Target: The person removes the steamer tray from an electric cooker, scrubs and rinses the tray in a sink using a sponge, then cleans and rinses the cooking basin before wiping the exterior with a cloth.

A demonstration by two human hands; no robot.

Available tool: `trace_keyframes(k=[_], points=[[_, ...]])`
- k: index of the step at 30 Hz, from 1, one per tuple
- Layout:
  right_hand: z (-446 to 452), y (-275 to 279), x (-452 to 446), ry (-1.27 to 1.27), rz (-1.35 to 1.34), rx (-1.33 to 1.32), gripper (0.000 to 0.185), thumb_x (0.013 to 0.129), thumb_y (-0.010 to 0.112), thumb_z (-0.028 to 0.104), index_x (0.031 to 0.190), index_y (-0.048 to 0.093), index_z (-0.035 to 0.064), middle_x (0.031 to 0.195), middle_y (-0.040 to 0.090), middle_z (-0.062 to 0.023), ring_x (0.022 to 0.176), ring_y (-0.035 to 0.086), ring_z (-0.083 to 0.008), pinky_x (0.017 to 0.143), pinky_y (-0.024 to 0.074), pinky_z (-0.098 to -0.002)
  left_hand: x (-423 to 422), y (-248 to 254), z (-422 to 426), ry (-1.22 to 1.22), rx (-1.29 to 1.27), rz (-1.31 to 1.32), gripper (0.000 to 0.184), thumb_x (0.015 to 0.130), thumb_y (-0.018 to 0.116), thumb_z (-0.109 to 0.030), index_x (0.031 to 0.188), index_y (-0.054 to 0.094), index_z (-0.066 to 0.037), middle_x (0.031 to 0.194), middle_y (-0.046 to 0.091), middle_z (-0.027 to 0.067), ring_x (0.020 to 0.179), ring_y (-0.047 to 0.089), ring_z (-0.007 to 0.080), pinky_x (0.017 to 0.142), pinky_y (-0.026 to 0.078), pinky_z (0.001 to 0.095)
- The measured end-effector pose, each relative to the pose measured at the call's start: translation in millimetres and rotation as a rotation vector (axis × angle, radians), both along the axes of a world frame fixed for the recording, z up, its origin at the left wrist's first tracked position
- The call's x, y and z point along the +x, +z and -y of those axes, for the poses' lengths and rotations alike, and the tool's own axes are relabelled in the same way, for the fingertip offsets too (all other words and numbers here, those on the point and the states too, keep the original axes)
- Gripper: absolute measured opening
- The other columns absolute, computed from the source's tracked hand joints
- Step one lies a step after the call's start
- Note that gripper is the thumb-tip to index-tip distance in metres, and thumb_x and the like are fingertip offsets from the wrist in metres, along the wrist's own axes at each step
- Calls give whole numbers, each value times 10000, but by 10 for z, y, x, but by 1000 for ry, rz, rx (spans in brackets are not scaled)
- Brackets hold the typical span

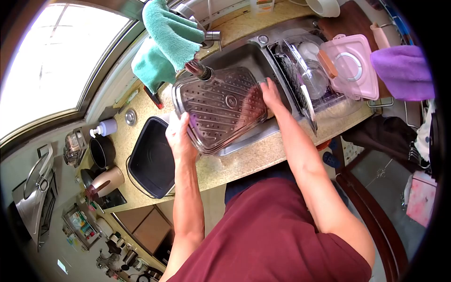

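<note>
Over the sink [235,54] I hold a large rectangular lid [225,105], shiny and see-through-looking, with rows of dimples and slanting ridges. My left hand [180,136] is closed on its near left edge, the thumb on top. At the opposite end my right hand [271,97] grips the rim, its fingers partly hidden. The faucet spout [203,71] hangs just above the lid's far left part. To the left of my left hand, a black roasting pan [152,157] with wire handles lies on the counter.
A teal cloth [171,40] drapes over the faucet. The dish rack [324,101] on the right holds dishes and a pink lid [352,66]; a purple cloth [404,73] hangs beyond. A pump bottle [107,127], a dark pot [101,151] and a window [56,51] are on the left.
</note>
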State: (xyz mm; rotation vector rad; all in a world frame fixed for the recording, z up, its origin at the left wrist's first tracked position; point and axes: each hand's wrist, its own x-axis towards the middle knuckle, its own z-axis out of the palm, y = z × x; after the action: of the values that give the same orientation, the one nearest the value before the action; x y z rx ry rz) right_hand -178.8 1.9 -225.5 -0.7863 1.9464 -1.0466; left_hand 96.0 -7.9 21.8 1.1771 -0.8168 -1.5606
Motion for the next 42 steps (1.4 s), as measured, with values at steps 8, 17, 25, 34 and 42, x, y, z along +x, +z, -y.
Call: trace_keyframes(k=[8, 17, 25, 34, 42], points=[[-480, 1677, 490, 703, -34, -150, 823, 770, 605, 19, 1538, 309, 4, 1451, 507, -257, 1371, 477, -374, 1164, 366, -399, -834, -297, 359, -44, -68, 499, 566, 926, 628, -158, 1453, 468, -29, 994, 690, 113, 840, 643, 177, 774, 530, 344], [-321, 1960, 728, 615, -162, -236, 754, 780, 663, 57, 1475, 371, 66, 1152, 670, -221, 1020, 677, -402, 889, 528, -474, -1299, -313, 597, -86, 112, 734, 367, 890, 526, -296, 925, 702, 25, 916, 686, 299, 967, 652, 489, 871, 492, 547], [-352, 1584, 683, 632, -404, -87, 510, 846, 686, 225, 1296, 488, 87, 1066, 674, -253, 980, 635, -491, 793, 510, -529, -1563, -277, 641, -263, -89, 815, 440, 942, 471, -435, 1177, 665, -117, 969, 709, 260, 946, 687, 452, 850, 531, 551], [-371, 1937, 539, 331, -313, -132, 563, 831, 498, 70, 1374, 481, -80, 1071, 676, -313, 993, 677, -432, 894, 507, -445, -1679, -1128, 1132, 155, -431, 405, 263, 801, 740, -293, 921, 637, -82, 855, 669, 170, 852, 651, 428, 723, 510, 477], [-16, 1617, 107, 343, -7, -80, 340, 823, 426, -7, 1073, 655, -37, 832, 632, -58, 753, 543, -147, 707, 455, -303, -1179, -852, 1025, -179, -781, 1275, 428, 739, 762, -296, 1146, 678, -192, 1381, 542, 136, 1248, 536, 341, 1107, 352, 579]])
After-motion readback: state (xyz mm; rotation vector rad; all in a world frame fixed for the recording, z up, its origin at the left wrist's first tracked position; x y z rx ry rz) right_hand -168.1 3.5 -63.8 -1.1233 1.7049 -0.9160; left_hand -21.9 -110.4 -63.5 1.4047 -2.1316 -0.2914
